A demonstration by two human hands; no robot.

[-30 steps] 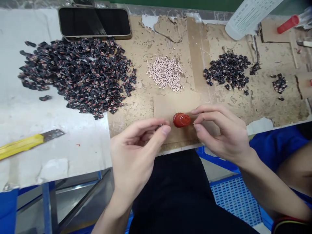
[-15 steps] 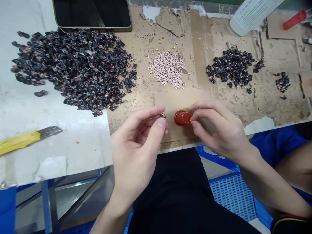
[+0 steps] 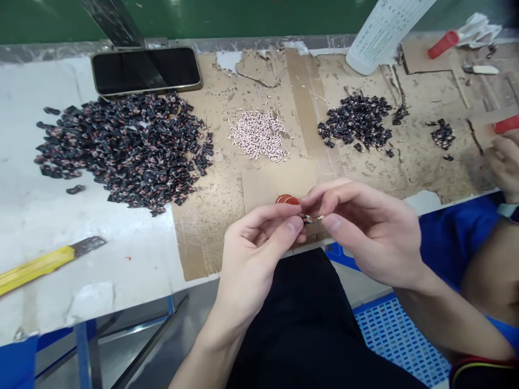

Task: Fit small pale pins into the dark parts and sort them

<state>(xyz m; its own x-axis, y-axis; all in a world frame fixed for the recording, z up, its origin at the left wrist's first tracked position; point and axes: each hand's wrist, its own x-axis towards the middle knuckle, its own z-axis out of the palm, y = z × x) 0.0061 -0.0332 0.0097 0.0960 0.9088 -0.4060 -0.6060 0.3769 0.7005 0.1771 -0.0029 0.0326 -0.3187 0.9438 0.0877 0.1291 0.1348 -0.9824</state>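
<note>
Between the thumb and index finger of my left hand [image 3: 255, 248] is a small black piece [image 3: 307, 220] with a pale end, largely hidden by the fingertips. My right hand [image 3: 371, 232] pinches a tiny pale bit [image 3: 320, 217] close beside that end; whether the two touch I cannot tell. Just behind my fingers stands a small red container [image 3: 287, 200], its lower part covered by my hands. Farther back on the cardboard lies a heap of tiny pinkish-white pieces [image 3: 259, 135].
At left spreads a big heap of black pieces [image 3: 125, 151], with a phone [image 3: 148, 70] behind it and a yellow utility knife [image 3: 40, 266] in front. Smaller black heaps [image 3: 359, 121] lie right, near a white bottle [image 3: 385, 38]. Another person's hand [image 3: 505, 162] is at far right.
My right hand has left the red container and come to the left hand's fingertips with the pale bit. My left hand has moved right with the black piece. The camera view has shifted.
</note>
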